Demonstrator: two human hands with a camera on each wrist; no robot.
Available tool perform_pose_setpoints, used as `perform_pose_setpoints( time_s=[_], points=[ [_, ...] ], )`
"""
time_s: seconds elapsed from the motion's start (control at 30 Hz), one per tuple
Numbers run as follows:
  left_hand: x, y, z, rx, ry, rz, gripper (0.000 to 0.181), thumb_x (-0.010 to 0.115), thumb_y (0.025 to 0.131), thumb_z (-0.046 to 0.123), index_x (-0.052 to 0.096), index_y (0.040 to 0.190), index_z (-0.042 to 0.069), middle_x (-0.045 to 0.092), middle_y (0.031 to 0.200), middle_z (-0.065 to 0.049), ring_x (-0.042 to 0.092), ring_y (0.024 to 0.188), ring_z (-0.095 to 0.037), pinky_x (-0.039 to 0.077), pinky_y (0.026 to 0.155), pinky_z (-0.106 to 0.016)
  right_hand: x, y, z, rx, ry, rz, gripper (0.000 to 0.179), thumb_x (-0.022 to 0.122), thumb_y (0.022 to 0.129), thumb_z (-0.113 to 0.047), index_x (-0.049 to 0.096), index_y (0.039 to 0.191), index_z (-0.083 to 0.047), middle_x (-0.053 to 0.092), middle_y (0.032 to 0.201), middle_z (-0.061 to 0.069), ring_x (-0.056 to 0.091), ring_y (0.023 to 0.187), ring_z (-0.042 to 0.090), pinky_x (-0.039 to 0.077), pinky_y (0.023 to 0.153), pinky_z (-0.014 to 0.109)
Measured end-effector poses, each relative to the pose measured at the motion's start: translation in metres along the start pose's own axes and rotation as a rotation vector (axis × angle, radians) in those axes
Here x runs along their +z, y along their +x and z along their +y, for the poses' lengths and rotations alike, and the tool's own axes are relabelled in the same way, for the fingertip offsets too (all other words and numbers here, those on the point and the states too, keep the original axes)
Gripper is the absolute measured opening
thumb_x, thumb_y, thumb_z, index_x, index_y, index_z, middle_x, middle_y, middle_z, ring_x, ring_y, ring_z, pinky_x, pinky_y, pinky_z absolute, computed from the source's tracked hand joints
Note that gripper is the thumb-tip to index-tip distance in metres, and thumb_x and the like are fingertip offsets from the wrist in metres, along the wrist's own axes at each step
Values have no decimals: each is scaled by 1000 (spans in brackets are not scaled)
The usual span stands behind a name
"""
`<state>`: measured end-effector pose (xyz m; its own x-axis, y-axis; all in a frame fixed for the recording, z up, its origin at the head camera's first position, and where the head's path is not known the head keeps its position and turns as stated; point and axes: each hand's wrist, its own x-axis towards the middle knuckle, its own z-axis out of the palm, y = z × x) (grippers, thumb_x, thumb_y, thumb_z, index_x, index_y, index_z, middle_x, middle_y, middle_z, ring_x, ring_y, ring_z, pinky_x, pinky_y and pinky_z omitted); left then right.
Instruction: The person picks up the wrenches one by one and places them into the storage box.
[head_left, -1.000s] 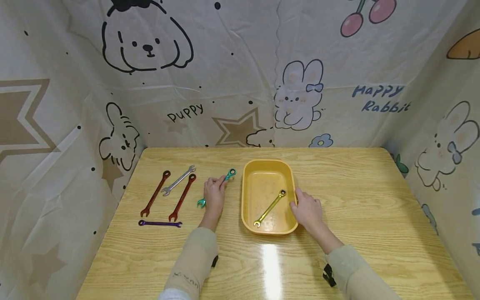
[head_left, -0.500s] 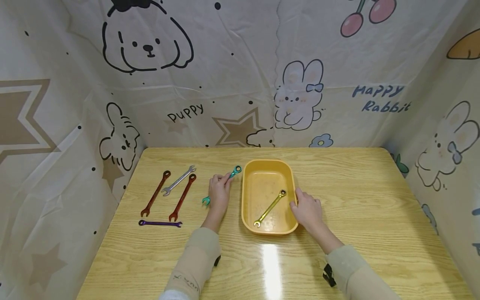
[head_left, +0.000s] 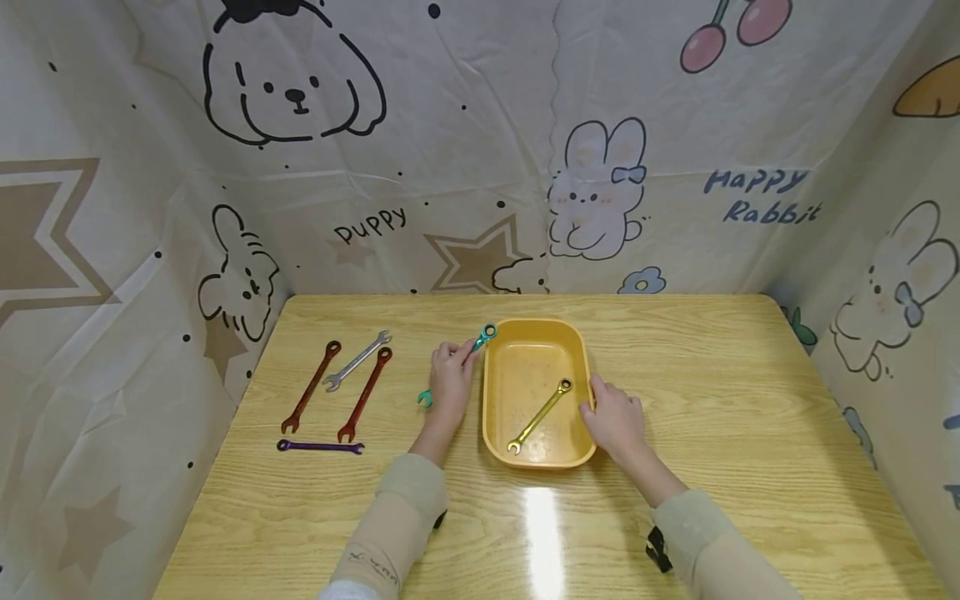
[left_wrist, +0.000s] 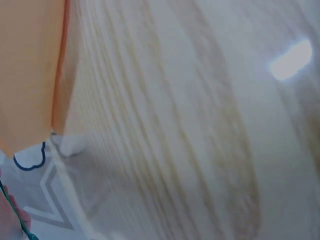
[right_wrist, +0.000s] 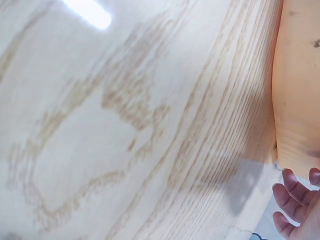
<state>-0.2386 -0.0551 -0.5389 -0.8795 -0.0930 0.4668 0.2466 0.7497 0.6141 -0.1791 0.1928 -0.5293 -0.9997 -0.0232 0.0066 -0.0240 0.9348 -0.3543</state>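
Observation:
My left hand [head_left: 452, 385] holds a teal ratchet combination wrench [head_left: 485, 336] around its middle, which the hand hides. The wrench's ring end overlaps the left rim of a yellow plastic bin [head_left: 491, 454]; its open-jaw end sticks out left of the hand. In the left wrist view a strip of the teal wrench [left_wrist: 31, 235] shows beside the fingertips at the lower left corner. With my right hand [head_left: 617, 421] I grip the bin's right rim, thumb over the edge. Inside the bin a yellow-green combination wrench [head_left: 540, 417] lies slanted.
Left on the wooden table [head_left: 697, 375] lie two red wrenches [head_left: 311, 387], a silver double open-ended wrench [head_left: 358, 361] and a purple wrench [head_left: 320, 447]. A printed cloth [head_left: 450, 150] stands behind the table and along both sides.
My left hand has moved right with the teal wrench, bringing its ring end from beside the bin to over the left rim. The right hand and bin have stayed in place.

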Motion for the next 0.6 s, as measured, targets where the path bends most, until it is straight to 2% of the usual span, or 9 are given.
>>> perform_pose_setpoints(
  time_s=[0.23,0.47,0.6],
  points=[
    [-1,2,14,42,-9,-3,25,65,84,19,69,105,6,58,89,-14,53,80,-27,48,64,-35,-1,0,0,-9,-20,9,30,52,86,-25,49,109,-7,60,87,14,57,81,34,38,72,48],
    [-2,3,27,23,9,-52,27,61,87,24,68,108,9,57,90,-11,53,81,-24,48,64,-32,-2,0,-1,-12,-36,4,31,51,87,-25,49,112,-6,59,86,14,56,82,34,38,73,49],
    [0,2,33,35,23,-51,27,62,86,23,69,107,9,58,88,-11,54,80,-24,48,64,-33,-3,-1,-1,-8,-37,-5,32,51,87,-26,49,113,-7,59,90,15,56,84,35,37,75,50]
  ],
)
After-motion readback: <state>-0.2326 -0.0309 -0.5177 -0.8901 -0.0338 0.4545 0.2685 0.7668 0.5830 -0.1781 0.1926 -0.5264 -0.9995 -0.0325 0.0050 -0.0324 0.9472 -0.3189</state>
